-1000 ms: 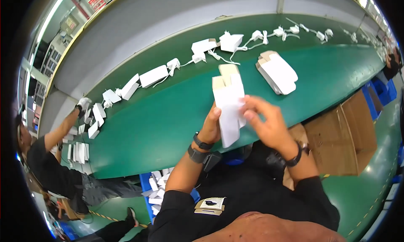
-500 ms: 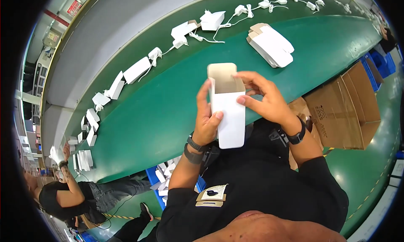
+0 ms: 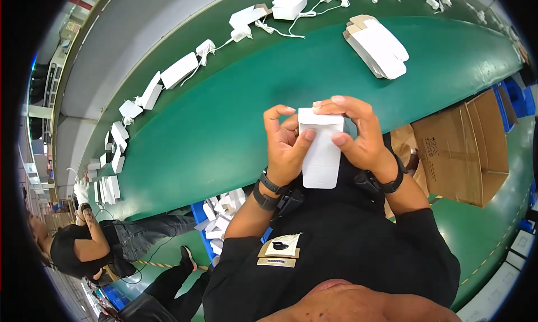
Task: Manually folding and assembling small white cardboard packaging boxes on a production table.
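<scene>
A small white carton (image 3: 322, 154) is held upright in front of my body, its top end folded over and its front face toward me. My left hand (image 3: 286, 140) grips it along the left side, thumb on the front face near the top. On the other side my right hand (image 3: 358, 134) has its fingers across the top edge and its thumb at the right side. At the lower end a flap hangs down. Beyond my hands, a stack of flattened white cartons (image 3: 381, 49) lies on the green table (image 3: 241, 98).
Along the far strip run white boxes (image 3: 179, 69) and white power adapters with cords (image 3: 241, 33). A large brown cardboard box (image 3: 451, 154) stands at the right. At the lower left, a blue bin (image 3: 200, 214) holds white boxes. Another person (image 3: 84, 241) works at the far left.
The carton's open top has been closed over, and the carton has tipped and shifted slightly right. Both my hands have moved to its top end.
</scene>
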Demonstrator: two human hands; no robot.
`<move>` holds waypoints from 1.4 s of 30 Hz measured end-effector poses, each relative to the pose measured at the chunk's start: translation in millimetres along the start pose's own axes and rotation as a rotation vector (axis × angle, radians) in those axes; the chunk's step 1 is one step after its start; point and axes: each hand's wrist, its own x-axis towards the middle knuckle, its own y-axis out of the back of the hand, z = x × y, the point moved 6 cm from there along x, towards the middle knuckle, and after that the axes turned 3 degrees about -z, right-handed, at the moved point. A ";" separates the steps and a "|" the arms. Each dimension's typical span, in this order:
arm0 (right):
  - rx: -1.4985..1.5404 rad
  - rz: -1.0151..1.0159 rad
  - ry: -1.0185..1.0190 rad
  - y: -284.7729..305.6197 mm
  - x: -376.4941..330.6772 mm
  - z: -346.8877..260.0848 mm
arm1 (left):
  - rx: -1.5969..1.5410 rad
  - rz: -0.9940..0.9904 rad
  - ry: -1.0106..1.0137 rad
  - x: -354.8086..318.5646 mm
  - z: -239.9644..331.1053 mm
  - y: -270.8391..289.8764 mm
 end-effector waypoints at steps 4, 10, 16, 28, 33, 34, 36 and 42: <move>-0.025 -0.093 -0.141 10.9 8.8 3.4 | 0.149 -0.033 -0.050 1.9 9.4 -10.7; 0.064 -0.040 -0.252 22.7 3.3 0.1 | 0.363 -0.168 -0.168 2.7 17.4 -26.5; 0.028 -0.122 -0.346 34.0 1.3 2.5 | 0.273 -0.121 -0.073 0.9 11.4 -34.1; -0.087 -0.234 -0.195 48.7 10.5 11.6 | 0.403 -0.041 -0.182 22.0 -7.3 -32.2; -0.701 -0.021 -0.035 112.1 34.0 33.6 | 0.370 0.262 -0.057 93.7 -32.3 1.8; -0.978 0.048 -0.094 136.6 32.3 51.2 | 0.367 0.242 -0.091 118.0 -35.6 6.0; -1.258 0.157 -0.131 171.2 31.7 71.2 | 0.255 0.378 0.036 168.6 -54.7 25.2; -1.309 0.000 -0.304 206.3 24.4 95.0 | -0.013 0.486 0.148 298.6 -104.1 19.3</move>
